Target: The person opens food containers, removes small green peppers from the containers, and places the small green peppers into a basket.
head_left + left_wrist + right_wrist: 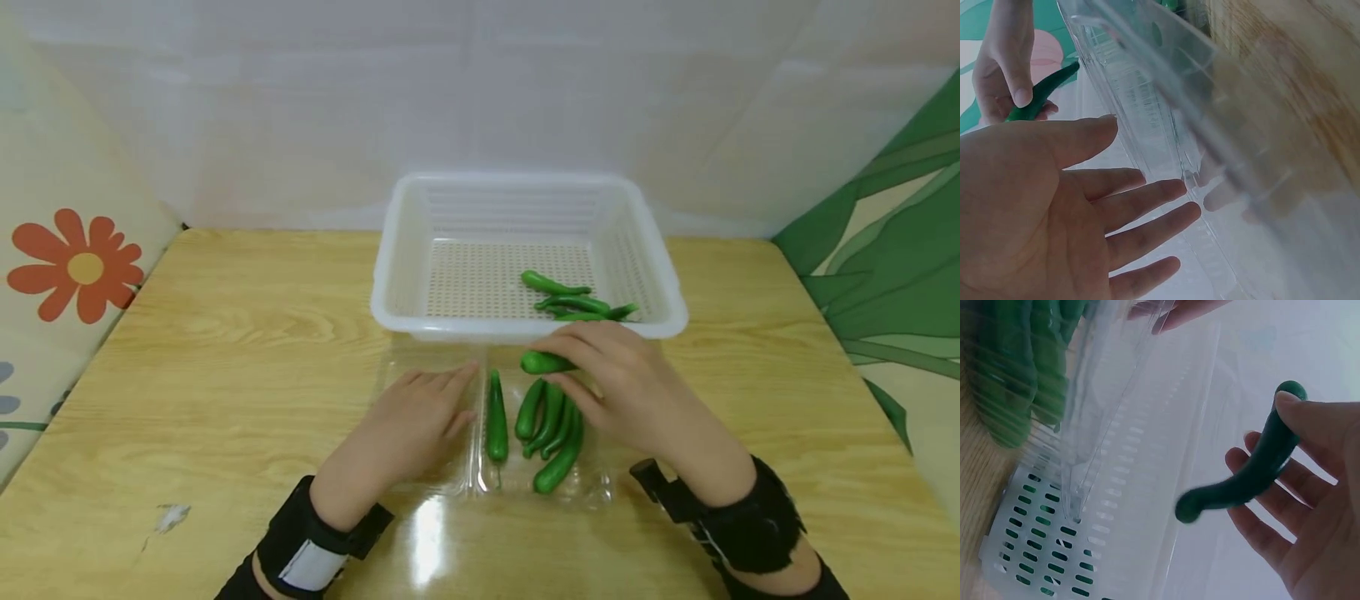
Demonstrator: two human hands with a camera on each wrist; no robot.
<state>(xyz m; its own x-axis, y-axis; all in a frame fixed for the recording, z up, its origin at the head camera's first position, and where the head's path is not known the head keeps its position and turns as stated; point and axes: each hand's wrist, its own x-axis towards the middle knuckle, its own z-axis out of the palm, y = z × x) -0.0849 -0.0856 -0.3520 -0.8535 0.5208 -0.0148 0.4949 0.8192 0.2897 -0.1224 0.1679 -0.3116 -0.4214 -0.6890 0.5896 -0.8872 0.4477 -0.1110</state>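
Note:
My right hand [637, 383] pinches a green pepper [542, 362] between thumb and fingers, above the far part of a clear plastic box. In the right wrist view this curved pepper [1254, 472] shows nearly whole. The hinged box [477, 467] lies spread in two halves. Its right half holds several green peppers [529, 410] in a bunch and a single one [497, 425] lying along the middle ridge. Over the left half is my left hand [420, 421], fingers extended near that ridge; in the left wrist view its fingers are spread, with nothing gripped.
Just behind the box stands a white perforated basket [390, 321], with several green peppers [573, 302] in its near right corner. Both sit on a wooden table [285, 333]. A white cloth [300, 117] hangs at the back, with patterned panels at both sides.

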